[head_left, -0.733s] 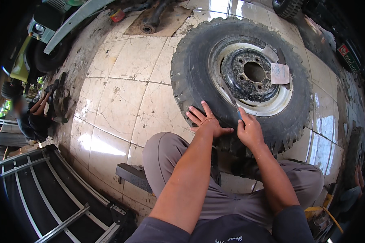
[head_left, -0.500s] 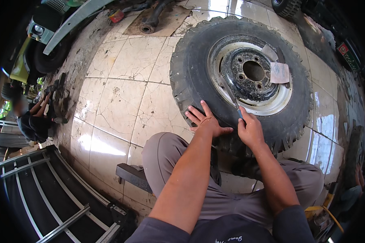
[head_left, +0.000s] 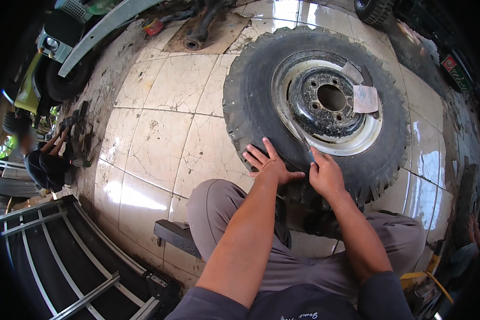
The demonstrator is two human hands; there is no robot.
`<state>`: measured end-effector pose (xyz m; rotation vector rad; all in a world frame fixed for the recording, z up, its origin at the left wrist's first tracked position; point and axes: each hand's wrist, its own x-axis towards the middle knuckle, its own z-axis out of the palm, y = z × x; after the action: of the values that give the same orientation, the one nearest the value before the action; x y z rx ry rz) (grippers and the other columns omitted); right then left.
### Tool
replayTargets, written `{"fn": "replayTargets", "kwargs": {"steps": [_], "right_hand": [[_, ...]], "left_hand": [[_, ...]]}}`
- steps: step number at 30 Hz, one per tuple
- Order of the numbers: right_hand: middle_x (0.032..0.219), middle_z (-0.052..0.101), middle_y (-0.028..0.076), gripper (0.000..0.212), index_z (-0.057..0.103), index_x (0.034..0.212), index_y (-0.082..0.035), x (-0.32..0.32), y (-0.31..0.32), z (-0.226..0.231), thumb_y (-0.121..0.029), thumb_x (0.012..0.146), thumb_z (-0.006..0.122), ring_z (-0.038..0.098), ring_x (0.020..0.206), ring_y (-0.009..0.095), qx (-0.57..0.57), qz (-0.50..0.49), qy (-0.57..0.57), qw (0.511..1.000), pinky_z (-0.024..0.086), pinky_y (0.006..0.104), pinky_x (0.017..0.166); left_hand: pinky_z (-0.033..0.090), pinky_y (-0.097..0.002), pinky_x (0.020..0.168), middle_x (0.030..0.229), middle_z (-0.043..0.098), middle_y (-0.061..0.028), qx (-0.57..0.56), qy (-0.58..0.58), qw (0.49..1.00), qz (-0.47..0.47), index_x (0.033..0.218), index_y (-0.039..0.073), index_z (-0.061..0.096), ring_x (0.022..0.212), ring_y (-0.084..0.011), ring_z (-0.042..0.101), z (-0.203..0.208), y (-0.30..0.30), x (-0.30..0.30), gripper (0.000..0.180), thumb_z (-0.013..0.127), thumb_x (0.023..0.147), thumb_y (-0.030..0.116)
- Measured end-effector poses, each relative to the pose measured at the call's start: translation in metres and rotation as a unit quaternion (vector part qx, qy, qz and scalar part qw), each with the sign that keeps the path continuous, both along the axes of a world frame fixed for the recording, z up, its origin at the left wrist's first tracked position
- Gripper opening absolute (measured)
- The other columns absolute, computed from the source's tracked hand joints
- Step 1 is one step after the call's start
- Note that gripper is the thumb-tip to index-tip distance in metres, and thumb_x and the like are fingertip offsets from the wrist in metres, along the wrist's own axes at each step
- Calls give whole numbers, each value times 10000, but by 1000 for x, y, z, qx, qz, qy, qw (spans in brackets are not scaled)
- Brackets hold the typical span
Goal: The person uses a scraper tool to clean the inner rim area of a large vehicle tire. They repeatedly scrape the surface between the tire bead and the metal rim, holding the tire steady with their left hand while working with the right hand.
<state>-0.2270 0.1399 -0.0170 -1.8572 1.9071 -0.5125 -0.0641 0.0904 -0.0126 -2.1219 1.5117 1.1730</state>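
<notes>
A worn knobby tyre (head_left: 258,90) lies flat on the floor in front of me. Inside it sits a wheel rim (head_left: 364,140), white outside and dirty black in the middle, with a round centre hole and bolt holes. My right hand (head_left: 327,173) is wrapped round the blue handle of a thin-bladed tool (head_left: 304,138). Its blade lies along the near left rim edge, where metal meets tyre. My left hand (head_left: 271,164) rests on the near left sidewall and tread, fingers spread. Two pinkish paper pieces, like sandpaper, lie at the rim's right; the larger piece (head_left: 365,100) covers part of a dark strip.
A dark metal part (head_left: 194,40) lies on cardboard at the back. At the lower left stands a black panel with metal bars (head_left: 64,256). A person (head_left: 45,160) sits at far left. A vehicle tyre (head_left: 375,9) stands back right. Beside my knee is a dark beam (head_left: 173,234).
My right hand and the bladed tool have shifted slightly left, with the blade lower along the rim edge. My left hand stays on the tyre. The whole view has moved a little.
</notes>
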Motion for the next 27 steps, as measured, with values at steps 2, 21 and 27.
{"fn": "replayTargets", "kwargs": {"steps": [2,21,27], "right_hand": [[1054,624,199,530,503,1429,-157,2,1,0,-150,903,569,639,954,416,-8,1,-13,1000,512,509,833],[805,684,165,673,449,1451,6,-24,-23,132,-100,801,584,679,592,250,145,-132,-242,950,498,384,491],[999,679,269,488,590,1269,5,-43,-26,123,-79,789,596,651,988,434,20,5,-35,999,503,486,872]], "left_hand": [[211,-713,1115,1547,-324,-311,-3,1,1000,3,1524,145,-299,1463,-480,-246,-2,0,0,1644,879,519,699],[165,-692,1132,1556,-283,-329,-52,-5,998,-28,1532,132,-273,1468,-489,-220,-8,10,5,1588,837,565,729],[135,-664,1165,1614,-128,-307,-105,-37,992,-57,1583,163,-149,1505,-470,-92,-2,4,26,1486,805,602,740]]}}
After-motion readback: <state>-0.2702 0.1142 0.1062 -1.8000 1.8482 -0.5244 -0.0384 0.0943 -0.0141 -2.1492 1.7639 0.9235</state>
